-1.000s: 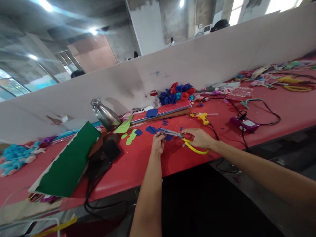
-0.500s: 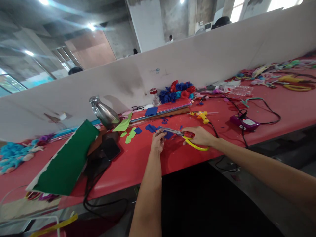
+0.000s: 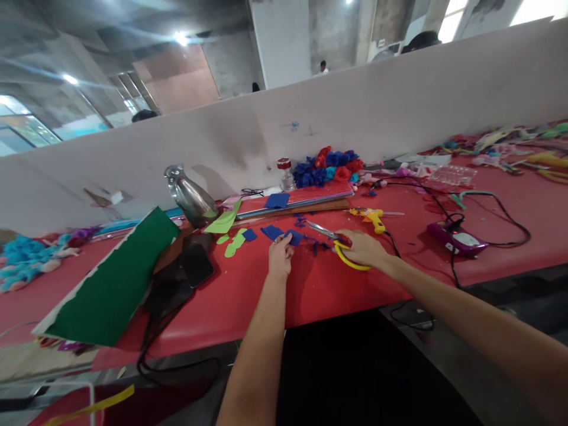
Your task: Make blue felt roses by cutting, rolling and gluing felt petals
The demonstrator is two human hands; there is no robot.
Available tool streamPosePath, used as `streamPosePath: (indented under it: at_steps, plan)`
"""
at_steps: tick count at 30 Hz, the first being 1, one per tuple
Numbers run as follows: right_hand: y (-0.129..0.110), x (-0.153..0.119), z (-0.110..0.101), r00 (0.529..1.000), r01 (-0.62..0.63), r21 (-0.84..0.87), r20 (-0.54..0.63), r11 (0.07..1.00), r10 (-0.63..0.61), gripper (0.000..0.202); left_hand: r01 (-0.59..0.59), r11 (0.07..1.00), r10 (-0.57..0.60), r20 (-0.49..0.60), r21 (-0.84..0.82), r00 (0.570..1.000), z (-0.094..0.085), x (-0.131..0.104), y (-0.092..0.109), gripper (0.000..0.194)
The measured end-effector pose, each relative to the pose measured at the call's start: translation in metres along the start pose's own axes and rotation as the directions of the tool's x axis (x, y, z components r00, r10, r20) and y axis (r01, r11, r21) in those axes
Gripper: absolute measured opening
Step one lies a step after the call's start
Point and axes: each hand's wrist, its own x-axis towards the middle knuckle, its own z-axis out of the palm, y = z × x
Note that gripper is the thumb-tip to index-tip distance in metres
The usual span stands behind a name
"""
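**Metal scissors with yellow and red handles point(image 3: 323, 230) in my right hand point(image 3: 364, 247), a small flat dark-blue piece point(image 3: 294, 238) in my left hand point(image 3: 280, 255)**

My hands are apart from each other, both over the near part of the red surface point(image 3: 248, 293). My left hand is closed on the blue piece, pinching its near edge between thumb and fingers. My right hand is closed round the scissors' handles, with the yellow loop hanging below my fingers. The blades point left, towards the blue piece and just beside it; I cannot tell how far open they are.

More dark-blue pieces point(image 3: 272, 232) lie just left of the one I hold, and small dark-blue scraps point(image 3: 315, 245) are scattered under and around the blades. Further left are light-green rounded cutouts point(image 3: 235, 241) and a black phone point(image 3: 197, 264), with a large dark-green sheet point(image 3: 113, 284) beyond them.

Behind my hands, a blue square point(image 3: 277, 200) rests on a stack of coloured sheets point(image 3: 306, 198). A yellow glue gun point(image 3: 375, 219) lies behind my right hand, and a purple box with cables point(image 3: 457, 238) is well to its right. A silver metal jug point(image 3: 191, 195) leans near the white partition point(image 3: 386, 106), left of a pile of red and blue flowers point(image 3: 328, 167).
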Motion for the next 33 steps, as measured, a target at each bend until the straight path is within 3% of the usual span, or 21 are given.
streamPosePath:
  at_steps: [10,15,18,20,22,24,26,30,33]
  plan:
    - [-0.007,0.035,0.0,0.997,0.072,-0.036,0.005,0.997,-0.072,0.037,-0.05,0.993,0.05,0.002,0.109,0.999,0.005,0.04,0.01,0.034]
    - [-0.015,0.03,-0.003,0.997,0.071,-0.115,0.005,0.991,-0.07,0.032,-0.087,0.982,0.073,0.085,0.169,0.994,0.009,0.052,0.005,0.036]
    - [-0.025,0.026,-0.009,0.993,0.073,-0.153,-0.076,0.985,-0.085,0.026,-0.09,0.978,0.074,0.091,0.186,0.993,0.007,0.051,0.0,0.035]
    - [-0.035,0.028,-0.01,0.983,0.119,-0.072,-0.13,0.99,-0.127,0.025,-0.075,0.979,0.057,0.099,0.19,0.993,0.005,0.048,-0.002,0.035]
    - [-0.045,0.036,-0.004,0.981,0.159,0.146,-0.131,0.976,-0.14,0.028,-0.073,0.981,0.05,0.128,0.181,0.99,0.005,0.045,-0.002,0.038]
    - [-0.053,0.047,0.008,0.989,0.142,0.384,-0.093,0.912,-0.115,0.03,-0.092,0.98,0.065,0.154,0.174,0.986,0.006,0.042,-0.002,0.04]
    - [-0.059,0.06,0.024,0.994,0.113,0.532,-0.056,0.839,-0.098,0.017,-0.105,0.978,0.081,0.139,0.178,0.987,0.007,0.04,-0.001,0.041]
    - [-0.064,0.073,0.044,0.996,0.091,0.652,-0.06,0.753,-0.069,0.011,-0.083,0.982,0.067,0.1,0.169,0.993,0.009,0.036,0.0,0.046]
    - [-0.06,0.07,0.038,0.991,0.132,0.643,-0.095,0.755,-0.092,0.012,-0.089,0.979,0.058,0.166,0.181,0.984,0.01,0.034,0.0,0.039]
